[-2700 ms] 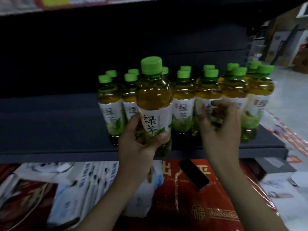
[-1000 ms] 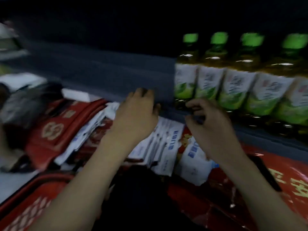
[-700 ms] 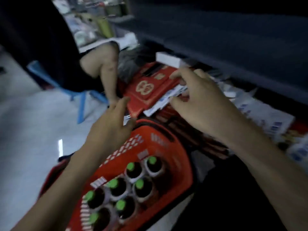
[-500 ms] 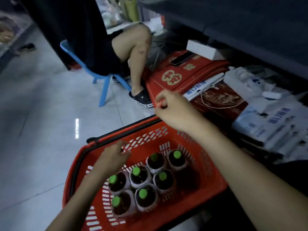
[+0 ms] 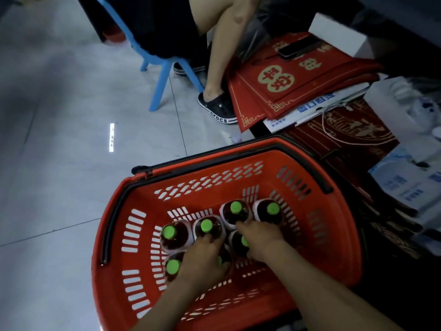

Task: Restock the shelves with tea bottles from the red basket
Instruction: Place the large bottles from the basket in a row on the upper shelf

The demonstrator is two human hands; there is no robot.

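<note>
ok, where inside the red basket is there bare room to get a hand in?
Free: the far-left strip between the bottles and the far wall of the red basket, and the near strip by the forearms. Crowded: the middle, where the bottles stand packed under the left hand and right hand.

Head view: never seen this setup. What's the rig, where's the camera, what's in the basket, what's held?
No machine: a person wears one wide-angle camera on the head, looking down at their own bare hands; this picture is that view. On the tiled floor stands a red basket holding seven upright tea bottles with green caps. The left hand and the right hand each lie over a bottle top; whether either grips yet cannot be told. Beyond the basket lie red mats with a phone on top, beside a seated person's leg and a blue chair.
</note>
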